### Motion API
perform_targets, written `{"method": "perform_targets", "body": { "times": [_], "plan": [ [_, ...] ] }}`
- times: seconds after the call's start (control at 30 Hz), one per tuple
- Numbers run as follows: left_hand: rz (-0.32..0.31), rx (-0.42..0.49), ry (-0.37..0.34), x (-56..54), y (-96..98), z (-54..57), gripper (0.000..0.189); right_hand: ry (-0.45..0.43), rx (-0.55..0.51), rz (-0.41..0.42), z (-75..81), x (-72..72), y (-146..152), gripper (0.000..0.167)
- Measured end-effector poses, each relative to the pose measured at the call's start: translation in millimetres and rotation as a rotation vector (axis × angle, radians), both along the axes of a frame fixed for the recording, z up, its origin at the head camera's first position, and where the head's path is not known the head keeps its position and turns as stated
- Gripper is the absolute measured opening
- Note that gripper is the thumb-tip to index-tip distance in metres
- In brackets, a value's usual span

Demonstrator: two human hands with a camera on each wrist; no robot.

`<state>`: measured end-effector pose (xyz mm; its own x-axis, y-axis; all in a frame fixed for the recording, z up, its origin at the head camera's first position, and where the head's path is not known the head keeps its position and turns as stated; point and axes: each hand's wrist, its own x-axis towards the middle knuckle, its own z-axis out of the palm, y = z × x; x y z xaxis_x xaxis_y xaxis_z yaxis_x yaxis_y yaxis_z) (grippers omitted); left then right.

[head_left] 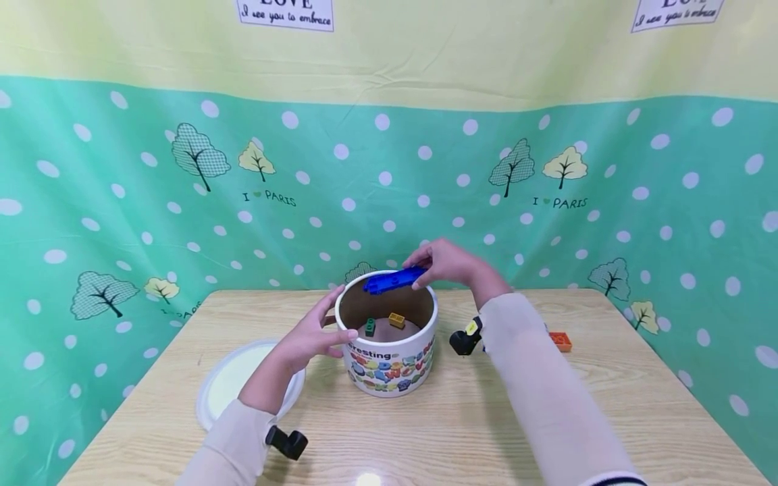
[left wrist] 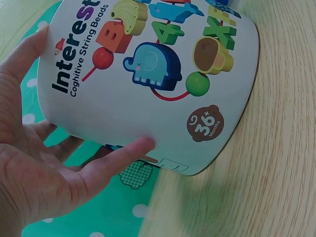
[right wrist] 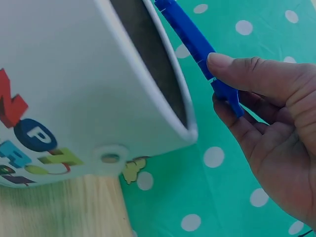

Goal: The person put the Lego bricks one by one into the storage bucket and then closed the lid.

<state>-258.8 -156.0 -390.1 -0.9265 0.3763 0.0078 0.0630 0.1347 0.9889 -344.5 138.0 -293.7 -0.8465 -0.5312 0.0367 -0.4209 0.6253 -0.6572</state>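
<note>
A round white bucket [head_left: 389, 364] with colourful letters and pictures stands on the table; inside it lie a small green building block [head_left: 370, 327] and a yellow-orange one [head_left: 397, 320]. My right hand [head_left: 446, 262] pinches one end of a long blue building block [head_left: 394, 280] between thumb and fingers, tilted over the bucket's mouth. The thumb shows on top of the blue block [right wrist: 190, 37] in the right wrist view. With fingers spread and fairly straight, my left hand [head_left: 310, 335] rests against the bucket's left side and rim; the left wrist view shows fingertips against the printed wall [left wrist: 118, 108].
On the left, a round white lid [head_left: 225, 385] lies flat, partly under my left forearm. An orange block [head_left: 560, 341] sits on the right beside my sleeve, which hides part of the table. A patterned curtain [head_left: 389, 169] hangs behind the wooden table [head_left: 401, 439].
</note>
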Motion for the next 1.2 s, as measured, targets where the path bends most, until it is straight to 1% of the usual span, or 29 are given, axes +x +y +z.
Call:
{"method": "perform_targets", "body": {
  "times": [0.1,0.33,0.47,0.7,0.87,1.07,1.2],
  "plan": [
    [0.001,0.001,0.0,0.2,0.2,0.3,0.099,-0.011,-0.012,0.005,-4.0,-1.6,-3,0.042],
    [0.004,-0.009,-0.002,0.7,0.2,0.7,0.1,-0.056,-0.117,-0.004,-13.2,-1.6,-5,0.042],
    [0.005,-0.004,-0.005,0.6,0.1,0.7,0.099,-0.068,-0.151,-0.011,-16.5,-1.1,-6,0.041],
    [0.0,0.0,-0.005,-0.2,0.5,0.8,0.099,-0.084,-0.158,-0.016,-21.3,-0.7,-9,0.037],
    [-0.003,0.002,-0.002,-0.4,1.2,1.0,0.098,-0.093,-0.169,0.0,-24.4,-0.8,-11,0.033],
    [0.001,-0.001,-0.006,0.7,1.7,1.7,0.097,-0.082,-0.171,-0.008,-25.6,2.0,-10,0.036],
    [0.004,-0.001,-0.007,1.3,1.8,1.9,0.099,-0.085,-0.213,0.007,-24.7,5.8,-6,0.038]
  ]
}}
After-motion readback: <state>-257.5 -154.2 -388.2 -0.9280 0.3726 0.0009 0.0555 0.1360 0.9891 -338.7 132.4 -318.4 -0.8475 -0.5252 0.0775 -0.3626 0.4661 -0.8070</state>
